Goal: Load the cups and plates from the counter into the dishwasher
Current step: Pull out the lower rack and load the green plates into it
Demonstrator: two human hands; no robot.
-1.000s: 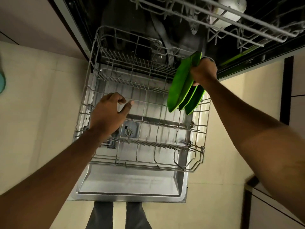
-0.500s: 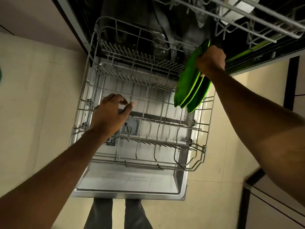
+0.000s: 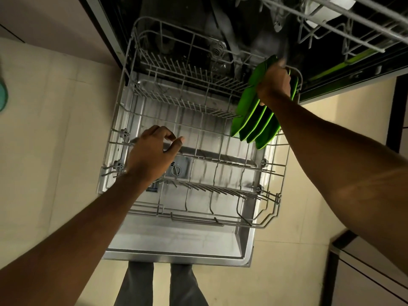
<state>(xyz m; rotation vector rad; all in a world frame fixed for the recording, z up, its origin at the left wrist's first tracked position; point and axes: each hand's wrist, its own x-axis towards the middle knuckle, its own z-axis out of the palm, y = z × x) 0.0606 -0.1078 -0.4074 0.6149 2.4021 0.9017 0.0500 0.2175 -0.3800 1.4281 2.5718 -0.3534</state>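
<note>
**Head view: plates at rack's right rear corner, in right hand**

- Right hand [image 3: 273, 85] is clamped over the top rim of a stack of bright green round plastic plates [image 3: 254, 120]. The plates are on edge, fanned and tilted, with their lower edges down at the right rear corner of the grey wire lower dish rack [image 3: 198, 221]. Can't tell if they're seated between the tines or only hanging from the hand.
- Left hand [image 3: 152, 155] is over the left middle of the rack with fingers loosely curled and thumb out. It holds nothing. Contact with the wire under it is unclear.
- The rack is pulled out over the open stainless dishwasher door [image 3: 176, 241]. The round detergent dispenser knob [image 3: 176, 171] shows through the wires just beside the left hand.
- Overhead at top right, the white wire upper rack [image 3: 331, 21] juts out above the plates and carries a white ceramic vessel [image 3: 326, 12].
- Grey trouser legs [image 3: 136, 283] stand at the door's front edge on the cream tile floor [image 3: 55, 129].
- A dark-edged cabinet [image 3: 371, 272] sits lower right.
</note>
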